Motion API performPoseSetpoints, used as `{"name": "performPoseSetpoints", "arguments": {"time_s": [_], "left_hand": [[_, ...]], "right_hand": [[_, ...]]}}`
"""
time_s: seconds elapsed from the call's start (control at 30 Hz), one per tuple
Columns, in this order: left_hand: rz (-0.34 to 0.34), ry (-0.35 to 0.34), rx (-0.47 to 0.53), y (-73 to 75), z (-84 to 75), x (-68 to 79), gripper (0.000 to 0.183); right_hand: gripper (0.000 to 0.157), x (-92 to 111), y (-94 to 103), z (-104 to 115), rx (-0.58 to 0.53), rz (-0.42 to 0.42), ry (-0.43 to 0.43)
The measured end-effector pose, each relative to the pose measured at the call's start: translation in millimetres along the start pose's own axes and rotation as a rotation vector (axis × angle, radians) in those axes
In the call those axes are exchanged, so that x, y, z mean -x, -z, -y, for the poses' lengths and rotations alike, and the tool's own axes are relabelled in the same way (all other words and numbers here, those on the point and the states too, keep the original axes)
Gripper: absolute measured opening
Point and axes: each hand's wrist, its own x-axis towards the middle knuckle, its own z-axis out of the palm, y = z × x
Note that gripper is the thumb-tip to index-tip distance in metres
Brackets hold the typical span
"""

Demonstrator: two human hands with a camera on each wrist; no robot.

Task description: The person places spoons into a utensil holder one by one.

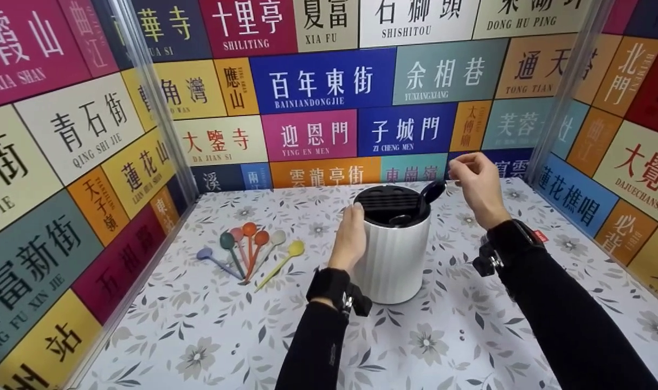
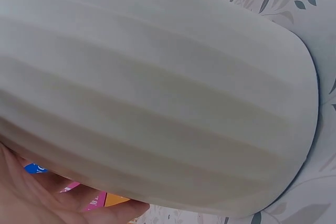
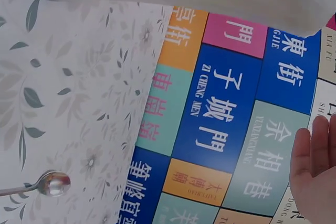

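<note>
A white ribbed utensil holder (image 1: 394,265) with a black slotted insert (image 1: 386,199) stands upright on the table. My left hand (image 1: 352,235) rests against its left side, fingers fairly straight; in the left wrist view the ribbed wall fills most of the frame, with part of the hand (image 2: 58,192) at the bottom left. A black spoon (image 1: 433,192) leans out of the holder's right side, and a dark rounded piece (image 1: 400,220) shows inside the opening. My right hand (image 1: 476,187) is raised right of the black spoon, apart from it, its fingers loosely bent. I see nothing held in it.
Several small coloured spoons (image 1: 261,238) lie fanned out on the floral tablecloth (image 1: 199,325), left of the holder. A metal spoon (image 3: 52,183) lies on the cloth in the right wrist view. Panels of coloured signs (image 1: 321,81) wall the table at the back and sides.
</note>
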Motion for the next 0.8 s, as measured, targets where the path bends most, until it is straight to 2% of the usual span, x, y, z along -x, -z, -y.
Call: {"name": "performPoseSetpoints", "arguments": {"time_s": [0.3,0.53,0.8], "left_hand": [[0.019,0.015,0.018,1.2,0.2,0.5,0.063],[0.013,-0.006,0.008,1.3,-0.6,1.9,0.061],[0.003,-0.011,-0.004,1.9,-1.1,1.8,0.060]], "right_hand": [[0.043,7.1,20.0,-33.7,0.304,0.021,-0.105],[0.056,17.2,38.0,-67.1,0.483,0.156,-0.210],[0.067,26.3,60.3,-99.7,0.649,0.224,-0.220]]}}
